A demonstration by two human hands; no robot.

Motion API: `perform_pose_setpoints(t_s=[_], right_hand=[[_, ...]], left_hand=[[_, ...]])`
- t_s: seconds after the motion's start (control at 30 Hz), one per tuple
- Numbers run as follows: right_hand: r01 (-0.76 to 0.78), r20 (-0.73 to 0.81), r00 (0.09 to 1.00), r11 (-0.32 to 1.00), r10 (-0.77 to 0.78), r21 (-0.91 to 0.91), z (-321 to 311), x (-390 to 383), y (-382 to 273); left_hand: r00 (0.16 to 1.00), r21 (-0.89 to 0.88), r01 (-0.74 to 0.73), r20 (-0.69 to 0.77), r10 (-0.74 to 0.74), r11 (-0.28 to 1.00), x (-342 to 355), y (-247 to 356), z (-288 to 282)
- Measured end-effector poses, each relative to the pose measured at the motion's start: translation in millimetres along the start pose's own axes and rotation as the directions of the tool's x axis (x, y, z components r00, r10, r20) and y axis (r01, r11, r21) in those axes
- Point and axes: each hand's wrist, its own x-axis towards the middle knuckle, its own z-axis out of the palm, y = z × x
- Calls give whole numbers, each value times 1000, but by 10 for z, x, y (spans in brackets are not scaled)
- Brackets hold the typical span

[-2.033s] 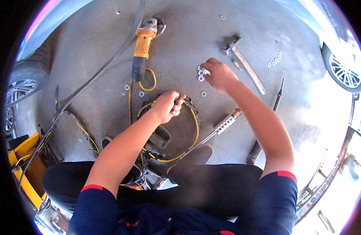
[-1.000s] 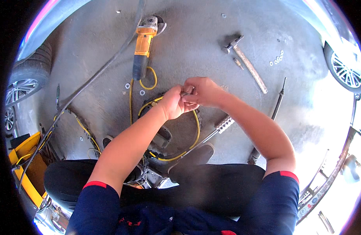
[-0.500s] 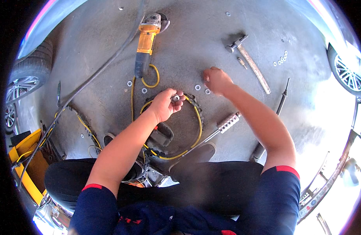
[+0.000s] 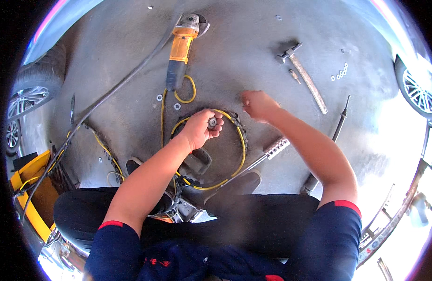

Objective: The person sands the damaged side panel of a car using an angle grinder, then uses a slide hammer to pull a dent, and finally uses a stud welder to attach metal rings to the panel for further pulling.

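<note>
My left hand (image 4: 200, 127) is closed over the coiled yellow cable, its fingers curled round a metal washer (image 4: 212, 122) whose ring shows between thumb and fingertips. Whether more washers are stacked behind it is hidden. To the right, my right hand (image 4: 260, 106) is down at the floor, fingers bent inward and pressed together. What it holds, if anything, is covered by the hand. Two loose washers, one washer (image 4: 177, 107) and another washer (image 4: 159, 97), lie left of my left hand, near the angle grinder's cord.
A yellow angle grinder (image 4: 181, 49) lies ahead, a hammer (image 4: 307, 77) at far right, with several small rings (image 4: 339, 75) beyond it. The yellow cable (image 4: 244, 145) coils before my shoes. A dark hose (image 4: 127, 75) crosses the left. A ribbed-handled tool (image 4: 276, 148) lies below my right hand.
My right hand has come slightly nearer, over the spot where two washers lay; they no longer show. My left hand has turned a little, so the washer's ring faces up more.
</note>
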Motion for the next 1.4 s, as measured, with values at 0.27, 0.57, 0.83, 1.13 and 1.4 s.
perform_pose_setpoints(t_s=[0.27,0.57,0.83,1.13,1.4], right_hand=[[-60,-109,993,997,54,-51,200,-242,139],[-120,-241,964,992,109,-32,321,-276,125],[-40,-101,991,910,89,413,152,-358,11],[-190,-471,855,976,219,109,-316,-170,224],[-427,-556,769,901,314,-81,-329,12,1397]], left_hand=[[996,2,36,78,-36,999,-7,-62,-37],[998,5,38,56,-38,999,-6,-27,10],[996,-10,53,77,-52,999,15,-63,80],[972,-111,140,206,-115,984,-43,153,176],[994,271,-27,-95,54,962,-317,751,-198]])
